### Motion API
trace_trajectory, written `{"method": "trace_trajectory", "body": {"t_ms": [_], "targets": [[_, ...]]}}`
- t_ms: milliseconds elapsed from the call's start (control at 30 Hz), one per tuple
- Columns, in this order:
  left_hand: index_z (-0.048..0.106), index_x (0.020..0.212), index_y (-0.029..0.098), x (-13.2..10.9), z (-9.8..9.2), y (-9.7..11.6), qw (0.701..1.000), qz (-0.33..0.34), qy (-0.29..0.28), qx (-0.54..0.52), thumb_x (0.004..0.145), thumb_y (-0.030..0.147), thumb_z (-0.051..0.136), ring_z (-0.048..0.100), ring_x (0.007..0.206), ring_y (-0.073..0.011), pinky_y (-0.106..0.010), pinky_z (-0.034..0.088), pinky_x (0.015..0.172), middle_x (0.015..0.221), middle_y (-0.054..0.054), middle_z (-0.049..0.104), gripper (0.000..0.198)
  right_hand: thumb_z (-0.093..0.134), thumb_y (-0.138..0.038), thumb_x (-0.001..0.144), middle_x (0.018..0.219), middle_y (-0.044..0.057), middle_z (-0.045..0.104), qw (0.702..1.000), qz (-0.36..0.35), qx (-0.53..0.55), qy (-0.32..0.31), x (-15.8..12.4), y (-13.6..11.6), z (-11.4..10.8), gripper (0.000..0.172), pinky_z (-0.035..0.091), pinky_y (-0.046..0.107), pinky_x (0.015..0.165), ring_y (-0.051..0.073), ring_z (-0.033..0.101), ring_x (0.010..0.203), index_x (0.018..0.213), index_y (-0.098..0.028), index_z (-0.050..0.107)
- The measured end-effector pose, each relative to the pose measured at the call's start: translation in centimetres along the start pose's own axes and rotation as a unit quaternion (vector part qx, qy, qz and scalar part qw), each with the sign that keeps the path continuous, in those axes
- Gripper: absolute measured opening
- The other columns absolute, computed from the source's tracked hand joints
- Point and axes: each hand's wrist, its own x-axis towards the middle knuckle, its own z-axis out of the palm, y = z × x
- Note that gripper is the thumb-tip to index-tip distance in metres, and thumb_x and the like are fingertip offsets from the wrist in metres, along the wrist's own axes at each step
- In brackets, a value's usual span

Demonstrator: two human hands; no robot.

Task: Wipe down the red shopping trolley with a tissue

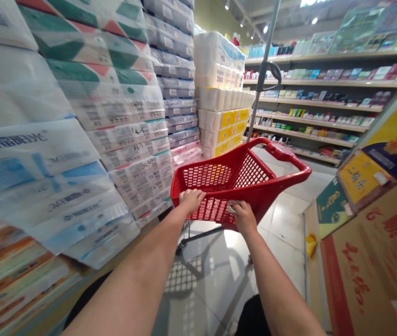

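Observation:
A red plastic shopping cart (pixel 262 195) with mesh walls stands sideways before me, its handle pointing to the right. Over the near rim at the cart's left end curl the fingers of my left hand (pixel 191 201), which grips the edge. My right hand (pixel 244 216) is closed on a small pale, brown-marked cloth (pixel 231 207), held against the outside of the mesh wall. Part of the cloth is hidden by my fingers. The basket's inside, as far as it shows, holds nothing.
Tall stacks of wrapped tissue packs (pixel 131 126) rise close on the left. Cardboard boxes (pixel 370 261) flank the right side. A grey metal pole (pixel 262 70) stands up behind the cart. Stocked shelves (pixel 324 84) line the back. Pale floor tiles (pixel 286 224) lie below.

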Motion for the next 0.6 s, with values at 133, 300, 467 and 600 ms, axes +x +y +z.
{"method": "trace_trajectory", "body": {"t_ms": [133, 300, 467, 600], "targets": [[0.063, 0.097, 0.030, -0.5, -0.2, -0.3, 0.999, 0.016, -0.014, 0.024, 0.099, 0.046, 0.022, 0.054, 0.099, -0.0202, -0.034, 0.034, 0.079, 0.107, 0.000, 0.065, 0.044, 0.046, -0.012, 0.089, 0.110, 0.010, 0.061, 0.998, -0.024, 0.028, 0.048, -0.5, -0.9, 0.4, 0.031, 0.047, 0.035, 0.093, 0.021, 0.051, 0.106, 0.109, -0.020, 0.069], [0.064, 0.097, 0.029, -1.1, -0.4, -0.2, 0.999, 0.013, -0.018, 0.023, 0.099, 0.045, 0.024, 0.054, 0.098, -0.0209, -0.035, 0.034, 0.078, 0.105, -0.001, 0.065, 0.043, 0.043, -0.012, 0.091, 0.108, 0.008, 0.064, 0.996, -0.069, 0.051, -0.036, -0.9, -2.4, 1.7, 0.033, 0.049, 0.033, 0.091, 0.020, 0.055, 0.103, 0.109, -0.021, 0.069], [0.063, 0.098, 0.029, -1.3, -0.4, -0.3, 1.000, 0.019, -0.008, 0.013, 0.099, 0.045, 0.021, 0.054, 0.098, -0.0220, -0.036, 0.035, 0.078, 0.105, -0.001, 0.065, 0.045, 0.045, -0.016, 0.094, 0.116, 0.009, 0.062, 0.996, -0.073, 0.058, 0.007, -0.5, -4.0, 2.4, 0.033, 0.045, 0.036, 0.098, 0.022, 0.053, 0.111, 0.119, -0.021, 0.065], [0.062, 0.103, 0.026, -1.3, -0.2, -0.7, 0.999, 0.032, -0.022, 0.018, 0.100, 0.038, 0.021, 0.053, 0.100, -0.0228, -0.037, 0.037, 0.079, 0.109, -0.003, 0.065, 0.042, 0.044, -0.012, 0.092, 0.103, 0.007, 0.065, 0.993, -0.068, 0.042, -0.089, -0.5, -5.4, 3.0, 0.033, 0.049, 0.030, 0.085, 0.020, 0.056, 0.096, 0.110, -0.022, 0.069]]}}
